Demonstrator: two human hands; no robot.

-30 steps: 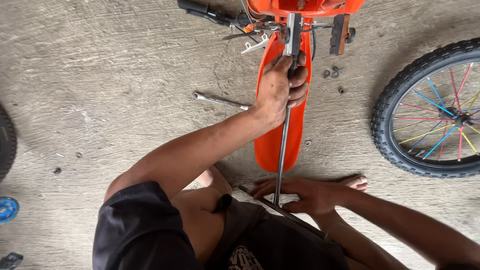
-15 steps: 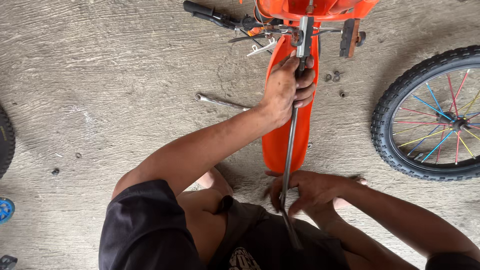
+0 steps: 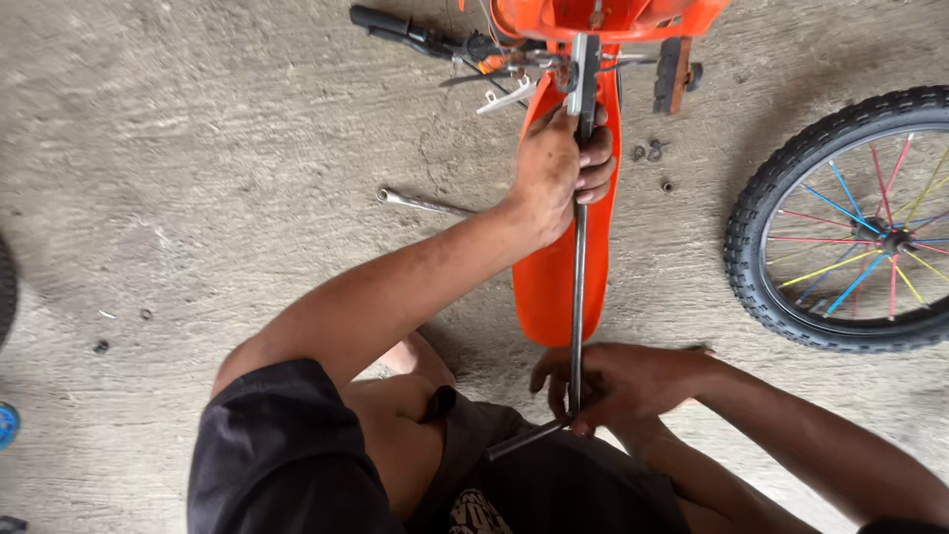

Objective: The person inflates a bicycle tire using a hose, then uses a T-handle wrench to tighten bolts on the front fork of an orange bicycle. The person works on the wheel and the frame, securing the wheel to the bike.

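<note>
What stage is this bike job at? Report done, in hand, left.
Done: wheel is off, lying on the concrete; loose nuts beside the orange fender. In hand: left hand grips the long T-wrench near the fork, right hand at its handle. Left: wheel not yet mounted.

Looks like a bike repair spot, prob. a small workshop or a yard w/ a rough concrete floor [image 3: 198,148], stained and cracked. A small orange bike [image 3: 603,20] lies taken apart at the far side, its orange mudguard [image 3: 554,287] on the ground. A loose wheel [image 3: 850,222] w/ knobby tyre and coloured spokes lies right. A wrench [image 3: 420,204] and a few nuts [image 3: 647,153] sit on the bare floor; another tyre edge far left.
</note>
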